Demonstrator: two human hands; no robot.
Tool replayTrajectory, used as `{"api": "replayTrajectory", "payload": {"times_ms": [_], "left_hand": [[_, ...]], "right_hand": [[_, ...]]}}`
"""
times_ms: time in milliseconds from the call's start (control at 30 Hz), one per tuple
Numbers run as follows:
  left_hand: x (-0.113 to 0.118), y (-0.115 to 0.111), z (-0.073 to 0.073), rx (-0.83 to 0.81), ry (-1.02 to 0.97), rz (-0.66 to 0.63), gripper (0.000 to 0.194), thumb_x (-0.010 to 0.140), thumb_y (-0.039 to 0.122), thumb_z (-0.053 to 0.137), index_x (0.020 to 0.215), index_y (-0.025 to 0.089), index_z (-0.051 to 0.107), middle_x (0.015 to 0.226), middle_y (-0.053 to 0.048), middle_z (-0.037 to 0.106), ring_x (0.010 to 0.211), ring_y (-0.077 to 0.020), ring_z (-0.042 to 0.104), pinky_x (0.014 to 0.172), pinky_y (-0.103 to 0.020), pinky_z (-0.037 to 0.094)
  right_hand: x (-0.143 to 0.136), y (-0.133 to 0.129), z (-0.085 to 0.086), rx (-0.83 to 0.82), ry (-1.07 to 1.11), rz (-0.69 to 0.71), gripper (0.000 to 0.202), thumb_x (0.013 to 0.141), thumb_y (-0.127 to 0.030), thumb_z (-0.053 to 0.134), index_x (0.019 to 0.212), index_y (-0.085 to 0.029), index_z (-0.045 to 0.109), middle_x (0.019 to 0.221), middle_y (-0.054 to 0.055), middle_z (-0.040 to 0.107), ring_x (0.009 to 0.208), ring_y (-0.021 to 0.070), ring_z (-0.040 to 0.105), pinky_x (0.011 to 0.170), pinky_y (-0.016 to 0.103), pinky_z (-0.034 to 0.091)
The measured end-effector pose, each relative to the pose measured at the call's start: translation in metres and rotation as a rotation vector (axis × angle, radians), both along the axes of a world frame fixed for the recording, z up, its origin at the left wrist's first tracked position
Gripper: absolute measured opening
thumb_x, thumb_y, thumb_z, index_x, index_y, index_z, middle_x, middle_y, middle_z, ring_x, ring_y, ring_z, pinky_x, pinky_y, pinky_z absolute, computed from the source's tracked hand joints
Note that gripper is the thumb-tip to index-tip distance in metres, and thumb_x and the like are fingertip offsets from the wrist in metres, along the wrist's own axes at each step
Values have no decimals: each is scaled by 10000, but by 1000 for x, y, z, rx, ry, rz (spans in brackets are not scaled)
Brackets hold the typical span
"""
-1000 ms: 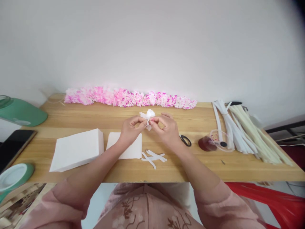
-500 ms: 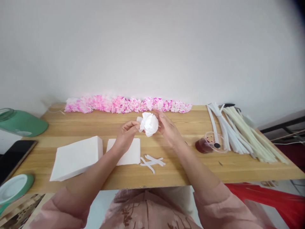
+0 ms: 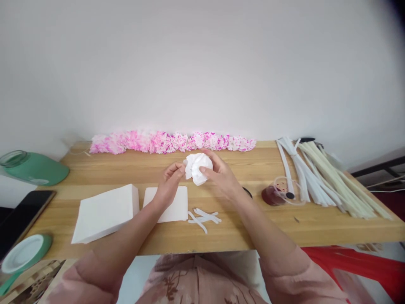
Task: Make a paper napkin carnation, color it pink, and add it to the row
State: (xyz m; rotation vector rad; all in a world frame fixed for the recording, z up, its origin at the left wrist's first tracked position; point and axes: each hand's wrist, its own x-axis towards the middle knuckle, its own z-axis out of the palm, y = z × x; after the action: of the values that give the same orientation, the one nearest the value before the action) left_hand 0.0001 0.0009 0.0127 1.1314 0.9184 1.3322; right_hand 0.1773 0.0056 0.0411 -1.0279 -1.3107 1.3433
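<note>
Above the middle of the table, a white crumpled paper ball (image 3: 198, 168) is held between both hands. My left hand (image 3: 172, 179) pinches its gathered left end between thumb and fingertips. My right hand (image 3: 219, 172) wraps the ball's right side, with the thumb on its front and the fingers behind it, partly hidden. Below the hands lie a flat stack of white paper (image 3: 172, 204) and several short white strips (image 3: 204, 217). A thicker white paper block (image 3: 104, 215) rests at the left, partly behind my left forearm.
Pink and white paper flowers (image 3: 171, 142) line the wall edge of the wooden table (image 3: 262, 228). At the right are a jar of dark red liquid (image 3: 272, 195) and long pale strips (image 3: 341, 181). A green jar (image 3: 41, 169), a phone (image 3: 23, 217) and a round lid (image 3: 25, 253) stand left.
My right thumb has come onto the front of the paper ball, and the right fingers have closed around it. The whole view has shifted slightly.
</note>
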Motion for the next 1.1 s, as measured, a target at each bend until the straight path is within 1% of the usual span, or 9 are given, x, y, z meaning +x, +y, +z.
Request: {"api": "replayTrajectory", "payload": {"times_ms": [67,167,233,300,433,600,867,967,1100], "left_hand": [[1,-1,1,32,2,26,308,873,484,580,768,198,537,749,19,556,710,-112,519,720,-247,453],[2,-1,4,24,-7,27,302,862,494,607,977,223,539,797,18,588,722,-117,555,706,-245,472],[3,-1,4,-28,-2,-6,446,815,459,677,1157,240,492,813,13,626,702,-125,581,674,-248,479],[3,1,3,-87,5,-33,570,766,406,727,1242,241,461,855,-3,666,700,-133,603,658,-251,483],[2,4,0,-137,-5,-48,449,714,315,733,1120,195,586,960,-37,699,765,-139,624,671,-243,483],[1,4,1,-119,-8,-48,301,703,295,710,963,166,629,913,-35,706,750,-133,619,650,-227,461],[2,-3,11,-70,29,-128,387,716,304,719,1060,182,591,871,-12,689,656,-100,566,577,-200,427],[1,-5,10,-36,50,-170,411,744,328,720,1101,183,576,835,-6,677,614,-96,552,563,-205,422],[1,-5,10,-37,79,-153,445,757,322,721,1153,203,556,717,26,633,556,-100,535,526,-209,399]], "right_hand": [[-1,1,-4,44,-48,-24,600,773,-327,694,1342,-252,520,1157,61,691,1002,210,665,806,333,568],[-1,4,-12,135,-142,-45,572,785,-304,673,1337,-257,531,1207,65,676,1040,219,655,826,348,563],[0,4,-15,188,-218,-68,557,795,-298,668,1335,-266,538,1229,65,667,1063,226,646,837,355,559],[0,4,-15,211,-256,-76,558,806,-315,670,1344,-269,531,1196,61,674,1022,218,654,812,346,560],[1,1,-7,180,-196,-16,496,884,-435,588,1346,-268,517,1009,41,692,851,179,656,707,308,547],[4,1,-1,125,-175,-40,459,915,-501,532,1306,-262,555,983,36,688,858,176,645,736,316,538],[14,6,0,140,-135,32,534,910,-532,546,1390,-305,485,1309,62,641,1167,213,602,986,392,480],[15,6,1,37,-109,160,568,900,-533,568,1403,-284,480,1322,75,635,1164,219,605,972,382,478],[12,7,-4,-68,-73,277,649,793,-465,728,1376,-271,521,1234,70,670,1022,198,643,839,317,506]]}}
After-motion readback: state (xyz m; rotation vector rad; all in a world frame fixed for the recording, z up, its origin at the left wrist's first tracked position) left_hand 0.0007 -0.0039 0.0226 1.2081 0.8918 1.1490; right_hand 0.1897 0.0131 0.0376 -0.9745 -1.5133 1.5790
